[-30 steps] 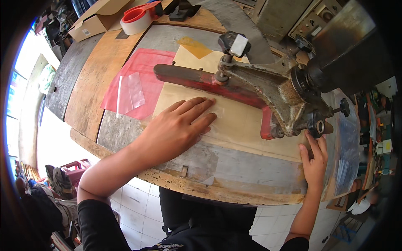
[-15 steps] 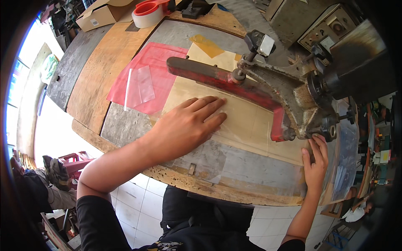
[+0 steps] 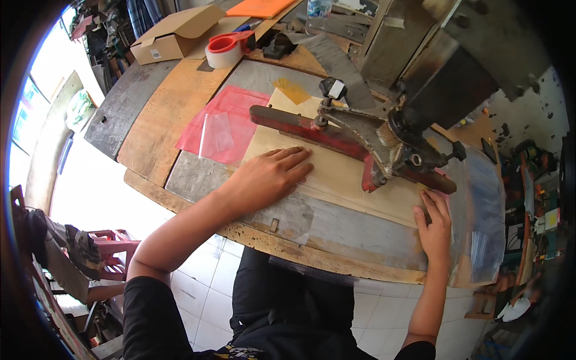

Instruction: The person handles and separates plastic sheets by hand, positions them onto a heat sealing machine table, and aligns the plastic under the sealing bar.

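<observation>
My left hand lies flat with fingers outstretched on a tan sheet, just in front of the press bar. At the sheet's right end my right hand rests, fingers stretched out, below the bar's right end. A long bar with worn red paint crosses above the sheet, carried by a grey metal press head. Whether the bar touches the sheet I cannot tell. Left of the tan sheet is a pink sheet with a small clear plastic bag on top.
A white tape roll with a red dispenser and an open cardboard box stand at the back left. Clear plastic sheets lie at the right end. The wooden table edge runs before my body. A red stool is at left.
The view has shifted, showing more of the table's back and the bar's right end. Both hands stay resting on the tan sheet.
</observation>
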`<state>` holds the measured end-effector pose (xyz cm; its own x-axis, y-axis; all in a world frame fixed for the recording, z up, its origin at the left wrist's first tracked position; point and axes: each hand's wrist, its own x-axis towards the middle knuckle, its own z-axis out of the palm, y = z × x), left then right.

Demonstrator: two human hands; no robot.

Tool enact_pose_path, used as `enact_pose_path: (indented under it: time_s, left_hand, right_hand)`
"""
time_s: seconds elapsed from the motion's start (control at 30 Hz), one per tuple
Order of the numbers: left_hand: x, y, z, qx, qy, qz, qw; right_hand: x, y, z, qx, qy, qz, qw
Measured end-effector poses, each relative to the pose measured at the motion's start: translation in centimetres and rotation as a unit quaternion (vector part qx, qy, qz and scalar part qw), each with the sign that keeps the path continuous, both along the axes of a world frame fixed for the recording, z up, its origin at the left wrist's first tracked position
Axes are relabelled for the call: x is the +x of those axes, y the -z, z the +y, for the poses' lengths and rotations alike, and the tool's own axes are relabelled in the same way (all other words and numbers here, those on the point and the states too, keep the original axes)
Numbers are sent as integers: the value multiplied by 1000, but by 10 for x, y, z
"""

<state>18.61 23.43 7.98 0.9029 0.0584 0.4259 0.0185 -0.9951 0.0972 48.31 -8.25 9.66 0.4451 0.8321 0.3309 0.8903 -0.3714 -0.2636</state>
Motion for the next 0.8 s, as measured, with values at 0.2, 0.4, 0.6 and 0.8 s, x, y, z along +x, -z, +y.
enact_pose_path:
  time_s: [0.2,0.4,0.6,0.8]
  left_hand:
    - [-31,-6,-13,-61,5,-21,998]
    - [-82,1,-48,-186,-83,-79,976]
    - [-89,10,-67,-192,-210,-199,938]
    - [-89,12,-68,-185,-243,-224,925]
  right_hand:
    - [-15,-3,-27,-20,2,12,1000]
    - [-59,19,-91,66,51,2,997]
    - [-84,76,-105,201,134,-85,967]
    - [-83,115,-97,281,171,-210,921]
